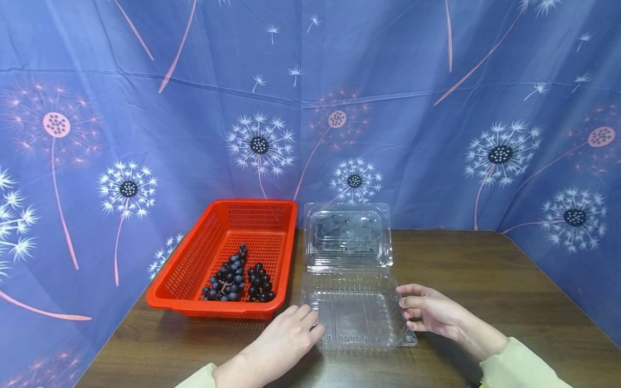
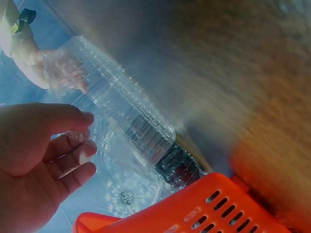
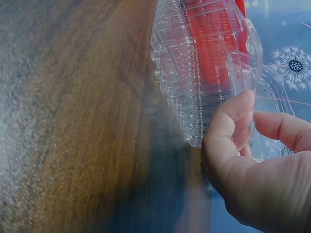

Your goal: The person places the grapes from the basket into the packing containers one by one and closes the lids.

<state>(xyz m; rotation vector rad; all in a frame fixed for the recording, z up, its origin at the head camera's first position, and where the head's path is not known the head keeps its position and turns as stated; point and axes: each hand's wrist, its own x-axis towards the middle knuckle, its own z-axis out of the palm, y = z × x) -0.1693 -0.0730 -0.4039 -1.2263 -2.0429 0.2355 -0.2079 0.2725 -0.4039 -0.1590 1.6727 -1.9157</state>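
Observation:
A clear plastic clamshell box (image 1: pixel 356 318) lies unfolded on the table, its hinged lid (image 1: pixel 347 237) standing up at the back. At the box's near left edge, my left hand (image 1: pixel 291 337) pinches the rim between thumb and fingers, as the left wrist view shows. My right hand (image 1: pixel 432 312) holds the opposite side, with the thumb (image 3: pixel 279 127) at the rim and curled fingers (image 3: pixel 228 121) against the outer wall. No fruit shows in the box's bottom half. Dark patches are visible through the lid.
Left of the box stands a red plastic basket (image 1: pixel 292 242) with slotted walls. Two bunches of dark grapes, a larger one (image 1: pixel 230 277) and a smaller one (image 1: pixel 260 283), lie in it. A blue dandelion-print curtain (image 1: pixel 417 134) hangs behind the wooden table (image 1: pixel 466 264).

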